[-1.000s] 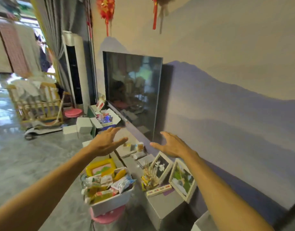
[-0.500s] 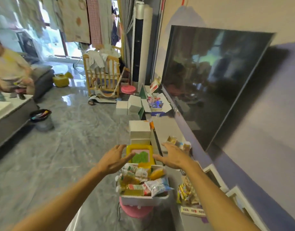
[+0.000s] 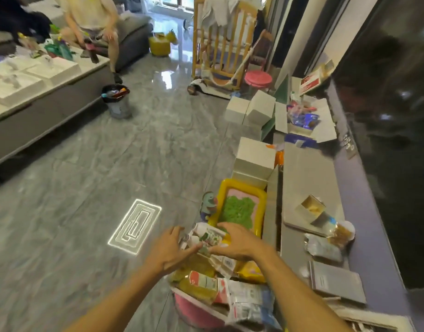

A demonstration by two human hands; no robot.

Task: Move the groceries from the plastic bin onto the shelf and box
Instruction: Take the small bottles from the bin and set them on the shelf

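The green-and-white packet (image 3: 209, 237) lay atop the groceries heaped in the plastic bin (image 3: 182, 292). The right hand (image 3: 239, 246) curled its fingers over it, likely to lift it out; the left hand (image 3: 169, 251), fingers spread, touched its end, seemingly steadying. The shelf (image 3: 302, 178) ran just beside, the box (image 3: 326, 130) beyond

Glossy grey marble-patterned floor (image 3: 86, 188) is reflecting window light. Shiny, crinkled plastic packets (image 3: 249, 300) are catching glare. A smooth matt grey shelf (image 3: 302, 176) is running beneath a glossy black screen (image 3: 398, 116). Matt white cardboard boxes (image 3: 254, 154) are standing near a varnished wooden cot (image 3: 220, 44).
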